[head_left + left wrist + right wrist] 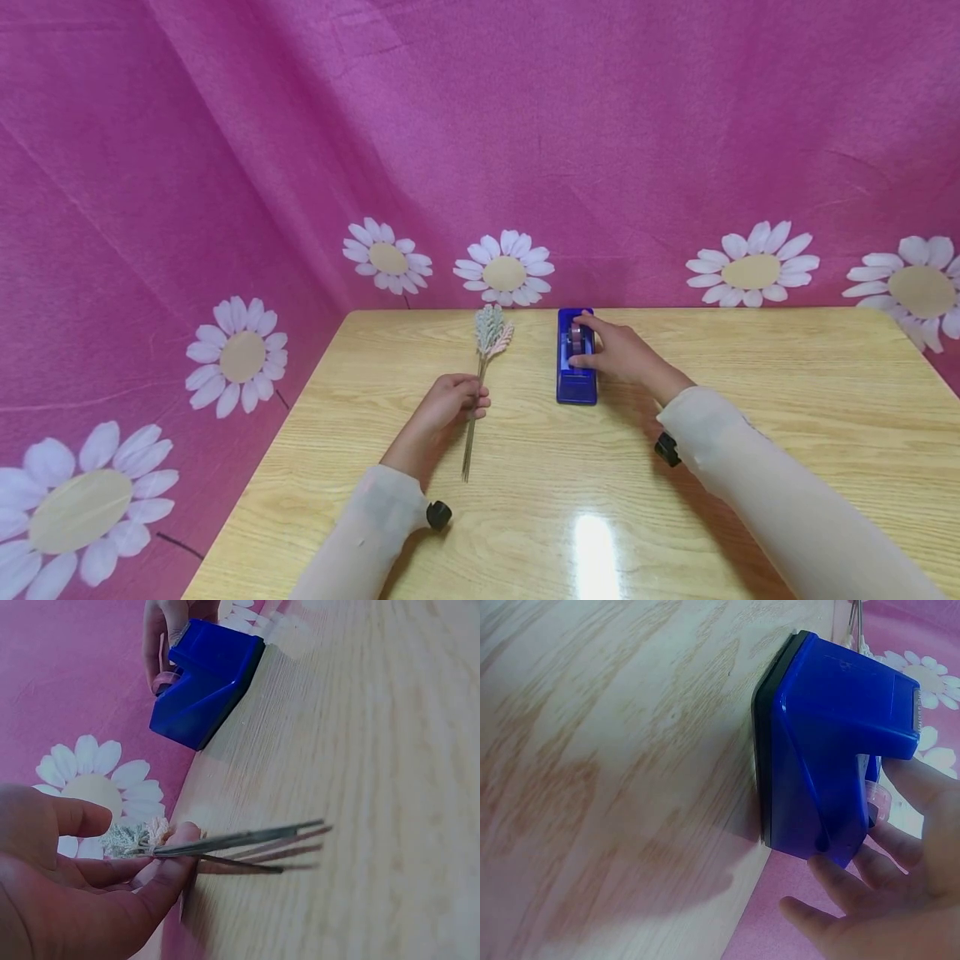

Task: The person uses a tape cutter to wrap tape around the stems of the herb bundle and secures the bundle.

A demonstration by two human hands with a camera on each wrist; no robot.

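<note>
My left hand [450,400] holds a small bunch of crocheted leaf sprigs [491,332] by their thin wire stems [469,450], just above the table. Pale green and pink heads point to the far side; in the left wrist view the bare stem ends [262,840] stick out past the fingers. To the right stands a blue tape dispenser [577,390] on the table. My right hand [626,348] grips it from the right, thumb and fingers spanning the tape roll [576,337]. Part of that roll [877,801] shows between the fingers in the right wrist view.
The light wood table [517,533] ends at a pink cloth [562,150] with white daisies, which hangs behind and on the left. A bright reflection lies on the tabletop near the front. Each wrist carries a small black device [438,515].
</note>
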